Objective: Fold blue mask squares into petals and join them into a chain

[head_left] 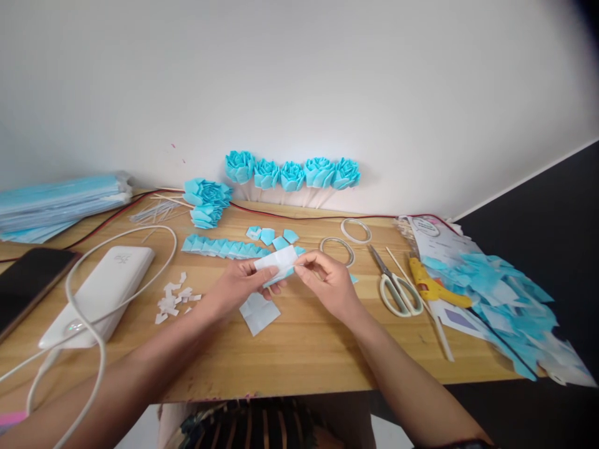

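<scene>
My left hand (248, 278) pinches a small blue-and-white sheet piece (279, 257) between thumb and fingers, above the table. At the piece's right edge, my right hand (327, 280) closes thumb and forefinger on it. The white side faces up, and a blue strip shows along its lower edge. Under the hands lies a pale square sheet (259, 313). Behind them runs a row of folded blue pieces (219, 247), partly hidden by my left hand. Several loose folded blue pieces (267, 236) lie farther back.
Blue flowers on sticks (292, 176) lean against the wall. To the right are tape rolls (355, 231), scissors (395, 284), a yellow glue gun (433, 284) and heaped blue sheets (505, 305). White scraps (173, 300), a power bank (105, 293) with a looped cable and a phone (32, 284) lie left.
</scene>
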Available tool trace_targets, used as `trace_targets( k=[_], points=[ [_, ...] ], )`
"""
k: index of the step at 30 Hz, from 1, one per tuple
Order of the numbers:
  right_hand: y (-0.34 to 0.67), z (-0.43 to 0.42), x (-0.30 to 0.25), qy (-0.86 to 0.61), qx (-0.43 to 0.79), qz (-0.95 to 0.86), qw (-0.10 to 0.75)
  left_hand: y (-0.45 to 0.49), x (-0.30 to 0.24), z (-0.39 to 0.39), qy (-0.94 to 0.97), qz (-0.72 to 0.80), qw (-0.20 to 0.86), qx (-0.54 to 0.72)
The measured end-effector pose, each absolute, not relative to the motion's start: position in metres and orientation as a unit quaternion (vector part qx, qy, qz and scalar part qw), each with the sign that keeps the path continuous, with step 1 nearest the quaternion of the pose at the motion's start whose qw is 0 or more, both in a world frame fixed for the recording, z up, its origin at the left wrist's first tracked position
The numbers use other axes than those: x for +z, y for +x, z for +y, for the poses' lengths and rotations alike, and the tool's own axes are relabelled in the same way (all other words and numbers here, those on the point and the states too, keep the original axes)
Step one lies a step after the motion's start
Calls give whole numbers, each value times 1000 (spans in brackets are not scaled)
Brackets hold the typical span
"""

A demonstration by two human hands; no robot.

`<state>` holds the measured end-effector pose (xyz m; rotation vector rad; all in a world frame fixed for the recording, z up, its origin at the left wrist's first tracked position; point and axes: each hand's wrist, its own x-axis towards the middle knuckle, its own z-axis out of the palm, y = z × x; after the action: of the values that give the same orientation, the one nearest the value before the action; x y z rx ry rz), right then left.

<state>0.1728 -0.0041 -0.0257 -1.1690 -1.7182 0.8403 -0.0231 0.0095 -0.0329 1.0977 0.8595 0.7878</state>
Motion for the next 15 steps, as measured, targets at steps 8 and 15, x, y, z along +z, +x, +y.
trace_targets(
  k=[8,15],
  points=[
    [172,-4,-25,-474,364,-658,459,-26,-31,9,566,420,629,329],
    [172,-5,-24,-467,388,-648,460,-21,-29,10,548,456,612,342]
  ],
)
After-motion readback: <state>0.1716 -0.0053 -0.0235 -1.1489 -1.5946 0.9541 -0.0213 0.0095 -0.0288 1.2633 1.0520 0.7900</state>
